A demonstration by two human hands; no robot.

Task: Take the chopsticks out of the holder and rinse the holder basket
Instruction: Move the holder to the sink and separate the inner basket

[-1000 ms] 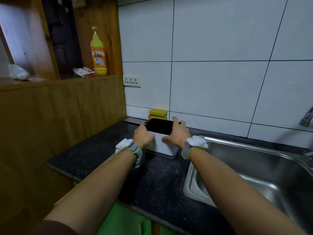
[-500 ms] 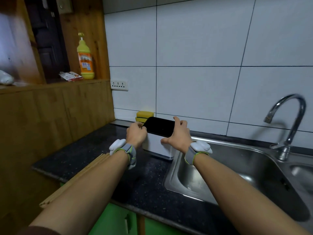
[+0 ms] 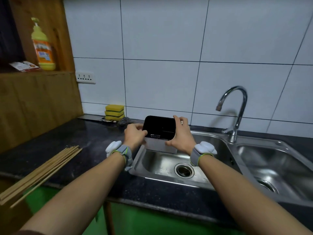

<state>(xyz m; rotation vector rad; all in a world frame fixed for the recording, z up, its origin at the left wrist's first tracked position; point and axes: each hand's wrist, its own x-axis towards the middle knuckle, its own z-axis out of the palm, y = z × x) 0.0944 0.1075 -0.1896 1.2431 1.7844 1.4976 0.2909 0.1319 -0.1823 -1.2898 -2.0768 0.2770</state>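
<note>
White holder (image 3: 160, 146) with black inner basket (image 3: 159, 127), empty, held above left sink basin, tilted with opening toward camera, wooden chopsticks (image 3: 40, 173) in loose bundle on dark bench, well apart to the left

**A home kitchen, read from the sink outward**

You are standing at a double steel sink (image 3: 233, 182) set into a dark speckled counter (image 3: 88, 145). Behind the sink rises a curved chrome tap (image 3: 237, 109) against a wall of large white tiles (image 3: 160, 82). Left of the sink, by the wall, sit stacked yellow sponges (image 3: 114, 112) and a wall socket (image 3: 85, 77) above them. Farther left, a wooden shelf (image 3: 37, 72) carries a yellow dish-soap bottle (image 3: 43, 46). Green cabinet fronts (image 3: 152, 219) run below the sink.
</note>
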